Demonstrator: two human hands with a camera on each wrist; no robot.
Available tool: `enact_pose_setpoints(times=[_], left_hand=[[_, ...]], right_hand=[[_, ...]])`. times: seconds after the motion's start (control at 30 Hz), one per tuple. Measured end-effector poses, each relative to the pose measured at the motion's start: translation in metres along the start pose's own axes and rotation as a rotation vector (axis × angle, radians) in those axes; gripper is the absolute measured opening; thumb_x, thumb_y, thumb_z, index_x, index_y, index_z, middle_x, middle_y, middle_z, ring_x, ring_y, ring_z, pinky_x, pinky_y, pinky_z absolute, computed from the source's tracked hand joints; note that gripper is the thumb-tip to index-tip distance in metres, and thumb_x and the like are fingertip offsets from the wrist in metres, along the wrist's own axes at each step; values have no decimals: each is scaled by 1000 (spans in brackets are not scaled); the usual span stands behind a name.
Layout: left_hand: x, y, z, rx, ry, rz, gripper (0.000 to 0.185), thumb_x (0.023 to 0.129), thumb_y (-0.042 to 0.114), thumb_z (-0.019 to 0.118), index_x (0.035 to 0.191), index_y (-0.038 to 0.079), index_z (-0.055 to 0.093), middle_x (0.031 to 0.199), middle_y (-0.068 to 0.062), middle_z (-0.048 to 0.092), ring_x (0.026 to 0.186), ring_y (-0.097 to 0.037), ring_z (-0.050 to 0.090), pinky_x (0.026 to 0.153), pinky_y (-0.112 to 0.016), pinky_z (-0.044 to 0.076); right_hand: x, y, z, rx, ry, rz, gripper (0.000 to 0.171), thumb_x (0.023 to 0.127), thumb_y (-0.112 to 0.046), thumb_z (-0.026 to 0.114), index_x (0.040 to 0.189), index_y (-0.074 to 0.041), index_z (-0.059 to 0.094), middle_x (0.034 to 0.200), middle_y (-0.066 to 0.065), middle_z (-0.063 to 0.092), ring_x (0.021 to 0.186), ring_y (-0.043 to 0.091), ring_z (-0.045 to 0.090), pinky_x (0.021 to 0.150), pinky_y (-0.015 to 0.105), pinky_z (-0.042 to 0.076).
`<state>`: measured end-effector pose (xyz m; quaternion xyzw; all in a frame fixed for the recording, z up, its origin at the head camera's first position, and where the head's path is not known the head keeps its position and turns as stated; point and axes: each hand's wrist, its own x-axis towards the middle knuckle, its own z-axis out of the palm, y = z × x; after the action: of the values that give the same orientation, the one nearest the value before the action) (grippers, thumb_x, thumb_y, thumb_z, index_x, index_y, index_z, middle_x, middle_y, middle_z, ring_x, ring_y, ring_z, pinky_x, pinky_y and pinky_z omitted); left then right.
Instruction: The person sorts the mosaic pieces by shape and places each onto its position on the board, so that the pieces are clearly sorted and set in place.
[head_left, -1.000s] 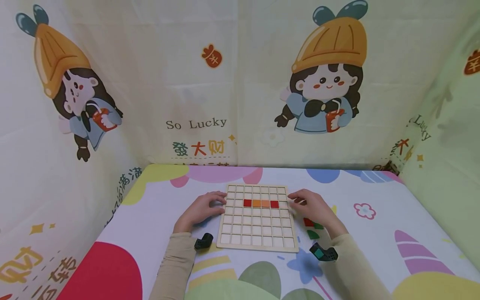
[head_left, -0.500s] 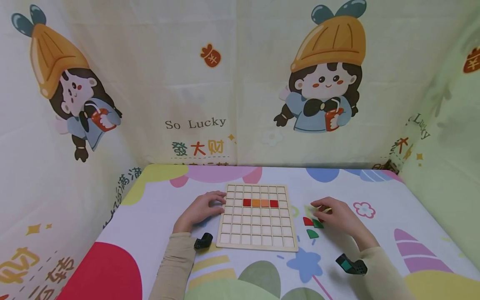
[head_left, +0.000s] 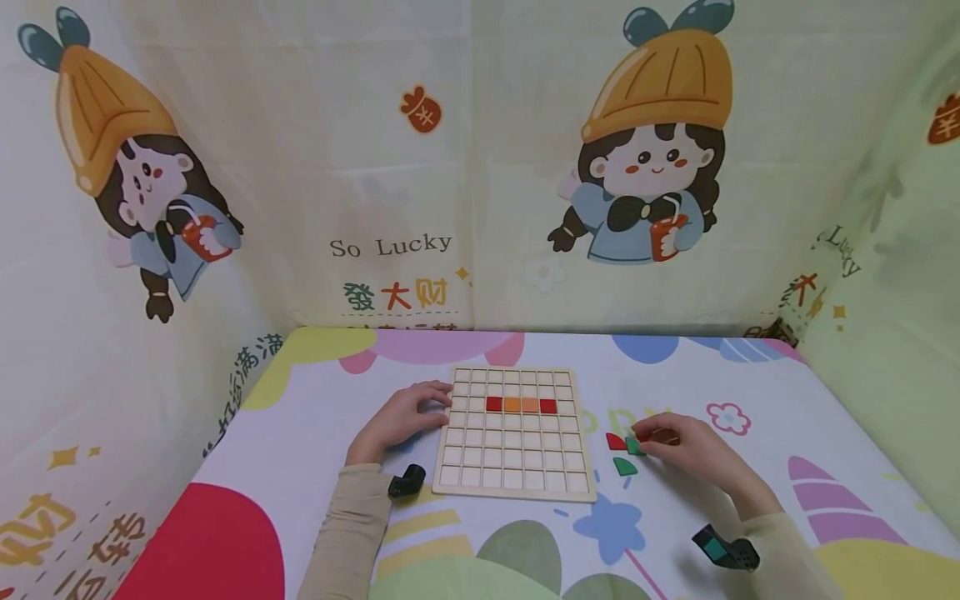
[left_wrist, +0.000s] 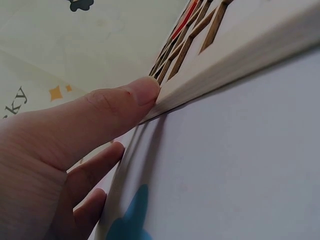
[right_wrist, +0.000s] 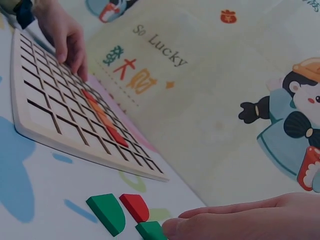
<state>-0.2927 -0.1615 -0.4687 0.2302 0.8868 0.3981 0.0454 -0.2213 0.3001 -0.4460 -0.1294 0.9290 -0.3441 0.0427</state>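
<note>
A pale wooden grid board (head_left: 514, 458) lies on the table. One row holds two red tiles (head_left: 548, 407) and two orange tiles (head_left: 521, 405) side by side. My left hand (head_left: 401, 417) rests at the board's left side; in the left wrist view the thumb (left_wrist: 122, 102) touches its edge. Right of the board, my right hand (head_left: 693, 450) pinches a green quarter-round piece (right_wrist: 150, 230) between thumb and fingertips, low at the table. Next to it lie a red quarter-round piece (head_left: 616, 442) and another green quarter-round piece (head_left: 625, 467).
The table is covered by a white cloth (head_left: 750, 375) with colourful printed shapes. Behind and at both sides stand fabric walls (head_left: 510, 167) with cartoon prints. A small black device (head_left: 726, 548) sits on the right wrist, and another black device (head_left: 407, 482) on the left.
My right hand has left the board's right edge, moved right and toward me, and come down onto a green quarter-round piece. The left hand and board stay in place.
</note>
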Motion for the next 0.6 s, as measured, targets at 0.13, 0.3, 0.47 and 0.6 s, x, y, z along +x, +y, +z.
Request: enact_pose_setpoints(times=[0.13, 0.3, 0.47, 0.6], left_hand=[[1, 1, 0, -3, -4, -12, 22, 86, 19, 76, 107, 14, 72, 138, 0, 57, 136, -24, 43, 113, -45, 32], [1, 1, 0, -5, -6, -15, 23, 85, 19, 77, 107, 13, 72, 138, 0, 57, 136, -24, 43, 114, -46, 32], [1, 0, 0, 0, -9, -4, 22, 86, 19, 76, 107, 13, 72, 138, -1, 57, 136, -24, 43, 113, -46, 32], [1, -1, 0, 0, -10, -2, 22, 86, 20, 76, 107, 14, 72, 138, 0, 57, 136, -24, 43, 113, -46, 32]], right_hand=[[0, 1, -1, 18, -28, -4, 24, 87, -22, 75, 108, -12, 72, 102, 0, 69, 88, 13, 62, 74, 23, 53], [1, -1, 0, -13, -4, 9, 30, 87, -24, 75, 113, -10, 70, 106, 1, 68, 94, 17, 61, 80, 26, 53], [0, 0, 3, -38, -3, -30, 28, 85, -22, 76, 111, -11, 71, 104, -2, 67, 90, 12, 60, 80, 27, 53], [0, 0, 6, -44, -15, -77, 27, 84, -20, 77, 109, -11, 72, 100, -5, 64, 85, 8, 56, 77, 25, 52]])
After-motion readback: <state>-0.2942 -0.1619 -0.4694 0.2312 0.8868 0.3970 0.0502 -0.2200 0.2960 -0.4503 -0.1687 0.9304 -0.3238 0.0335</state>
